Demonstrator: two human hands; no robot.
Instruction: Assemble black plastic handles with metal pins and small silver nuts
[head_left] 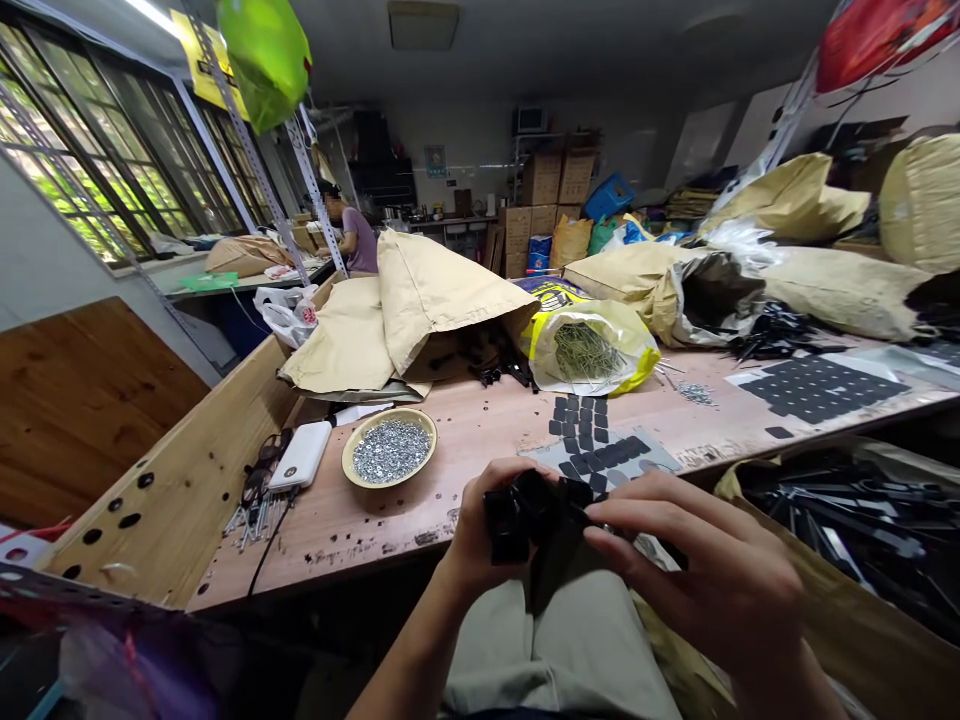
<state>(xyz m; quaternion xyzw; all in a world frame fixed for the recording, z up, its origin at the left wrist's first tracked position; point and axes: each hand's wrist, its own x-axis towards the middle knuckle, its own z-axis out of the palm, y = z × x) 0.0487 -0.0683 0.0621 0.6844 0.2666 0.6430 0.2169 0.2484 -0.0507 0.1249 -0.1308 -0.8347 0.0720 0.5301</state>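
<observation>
Over my lap, at the table's near edge, both hands hold a black plastic part (pixel 525 515). My left hand (pixel 469 530) is wrapped round its left side. My right hand (pixel 712 575) pinches the right end, fingers bent and pressed on it. Just beyond them a sheet with black square pads (pixel 600 450) lies on the wooden table (pixel 420 500). A round bowl of small silver screws (pixel 390 450) stands to the left of the pads.
A white power bank (pixel 301 455) and loose metal pins (pixel 251 515) lie at the left. Tan paper sacks (pixel 420 300) and a yellow bag of metal pins (pixel 589 350) crowd the back. A sack of black parts (pixel 847 510) stands at my right. A person (pixel 352 235) sits far off.
</observation>
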